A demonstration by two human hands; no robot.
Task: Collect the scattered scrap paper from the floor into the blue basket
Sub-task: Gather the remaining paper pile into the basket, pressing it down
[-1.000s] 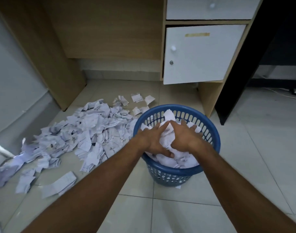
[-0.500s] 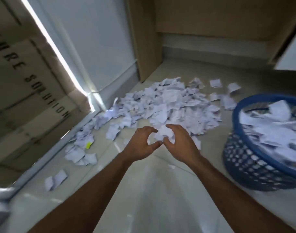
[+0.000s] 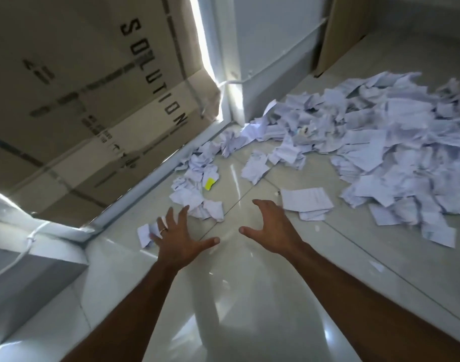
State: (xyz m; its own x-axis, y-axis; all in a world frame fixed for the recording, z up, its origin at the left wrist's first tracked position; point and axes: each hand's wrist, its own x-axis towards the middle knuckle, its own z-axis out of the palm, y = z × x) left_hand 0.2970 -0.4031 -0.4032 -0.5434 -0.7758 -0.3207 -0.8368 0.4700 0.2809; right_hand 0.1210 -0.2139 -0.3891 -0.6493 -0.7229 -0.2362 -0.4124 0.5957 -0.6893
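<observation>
With both the left hand (image 3: 177, 240) and right hand (image 3: 272, 227) spread-fingered and empty above the floor (image 3: 249, 309), they should close inward, scooping the scrap paper (image 3: 197, 202) by the wall edge; basket unseen.

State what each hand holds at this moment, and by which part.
Nothing is held. The left hand and the right hand are both open with fingers spread, above the floor tiles, near the scrap paper.

Glossy tile floor (image 3: 249, 322) w/ scrap paper (image 3: 396, 142), yellow slip (image 3: 209, 183).
</observation>
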